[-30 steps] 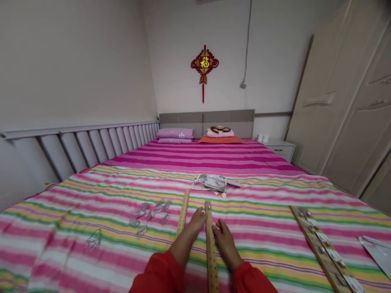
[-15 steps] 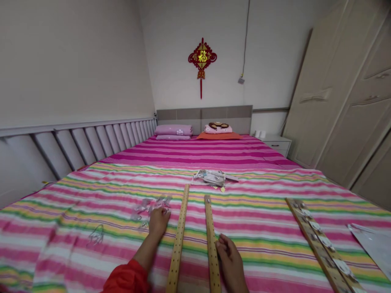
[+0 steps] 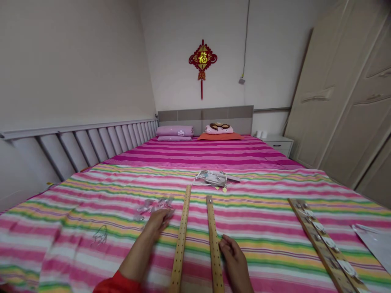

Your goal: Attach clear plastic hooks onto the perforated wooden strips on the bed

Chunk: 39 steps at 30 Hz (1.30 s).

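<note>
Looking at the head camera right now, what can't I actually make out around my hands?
All in the head view:
Left hand: whether it grips one of the small clear packets; blur and the hand itself hide this.
Packet contents: too small and blurred.
Left perforated wooden strip and right perforated wooden strip: near ends cut off by the bottom edge.
Pale plastic sheet or bag: far side cut off by the right edge.

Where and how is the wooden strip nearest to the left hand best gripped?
Probably across its long edges, midway along the visible length, from above and the left: the wooden strip is narrow, appears to lie flat, and has both edges uncovered; the left hand is close on that side.
</note>
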### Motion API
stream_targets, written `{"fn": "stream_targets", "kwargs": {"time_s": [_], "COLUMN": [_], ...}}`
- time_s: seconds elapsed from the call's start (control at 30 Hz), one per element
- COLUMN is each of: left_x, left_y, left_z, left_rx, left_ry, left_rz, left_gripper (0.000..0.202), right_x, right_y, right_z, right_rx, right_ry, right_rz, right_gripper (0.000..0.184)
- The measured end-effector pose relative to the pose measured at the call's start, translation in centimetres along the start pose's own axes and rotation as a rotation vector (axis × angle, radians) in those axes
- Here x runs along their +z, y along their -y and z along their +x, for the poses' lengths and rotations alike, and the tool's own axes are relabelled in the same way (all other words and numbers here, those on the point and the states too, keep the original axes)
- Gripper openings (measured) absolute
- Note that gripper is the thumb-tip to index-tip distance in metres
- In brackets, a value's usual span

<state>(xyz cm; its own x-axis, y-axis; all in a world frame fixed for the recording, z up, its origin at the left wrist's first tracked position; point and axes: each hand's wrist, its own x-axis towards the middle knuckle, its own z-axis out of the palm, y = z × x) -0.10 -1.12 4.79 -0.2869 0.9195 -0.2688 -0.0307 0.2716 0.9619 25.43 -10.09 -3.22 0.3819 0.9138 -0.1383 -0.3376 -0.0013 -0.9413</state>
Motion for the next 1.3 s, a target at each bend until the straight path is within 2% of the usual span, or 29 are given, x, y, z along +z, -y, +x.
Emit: {"fn": "stream_targets", "kwargs": {"time_s": [0.1,0.2,0.27,0.37,0.53,0.6,0.67,0.83,0.9,0.97,1.07,1.13,1.2,1.3], "left_x": [1.2,2.8,3.9,5.6,7.8,8.3,8.6,8.7,8.6,8.6,8.5,8.5,8.5,8.7], "left_y": [-1.1,-1.7,-1.9,-1.9,-0.9,-0.1,0.5,0.9,0.7,0.6,0.5,0.6,0.8,1.3], "left_z": [-2.2,-4.7,-6.3,-8.5,-11.0,-11.6,-12.2,-14.2,-15.1,-15.8,-16.2,-16.2,-16.1,-15.8], "left_rx": [-0.257,-0.367,-0.375,-0.360,-0.352,-0.303,-0.182,0.347,0.438,0.469,0.436,0.380,0.275,0.065], "left_ry": [0.158,0.321,0.400,0.431,0.436,0.412,0.384,0.310,0.292,0.293,0.333,0.370,0.397,0.432], "left_rz": [-0.235,-0.286,-0.314,-0.369,-0.446,-0.453,-0.383,-0.061,-0.003,0.012,-0.005,-0.038,-0.091,-0.227], "left_gripper": [0.006,0.008,0.009,0.005,0.009,0.013,0.018,0.024,0.023,0.023,0.022,0.024,0.028,0.033], "right_x": [0.0,0.6,1.3,2.3,2.8,2.5,2.2,1.6,1.5,1.4,1.1,0.9,0.8,0.6], "right_y": [0.7,2.4,3.9,6.0,7.4,7.4,7.3,6.7,6.7,6.8,7.3,7.6,7.9,8.2], "right_z": [0.1,-0.5,-1.4,-2.7,-3.7,-4.0,-4.2,-4.5,-4.7,-4.9,-5.2,-5.3,-5.4,-5.5], "right_rx": [0.015,-0.032,-0.095,-0.153,-0.067,-0.035,-0.024,0.029,0.033,0.027,0.009,0.007,-0.003,-0.026], "right_ry": [0.032,0.122,0.194,0.254,0.311,0.286,0.251,0.282,0.294,0.292,0.274,0.267,0.263,0.279], "right_rz": [0.022,-0.021,-0.062,-0.073,0.043,0.070,0.085,0.180,0.211,0.222,0.219,0.204,0.168,0.100], "right_gripper": [0.043,0.039,0.037,0.034,0.032,0.031,0.030,0.028,0.026,0.025,0.026,0.035,0.043,0.042]}}
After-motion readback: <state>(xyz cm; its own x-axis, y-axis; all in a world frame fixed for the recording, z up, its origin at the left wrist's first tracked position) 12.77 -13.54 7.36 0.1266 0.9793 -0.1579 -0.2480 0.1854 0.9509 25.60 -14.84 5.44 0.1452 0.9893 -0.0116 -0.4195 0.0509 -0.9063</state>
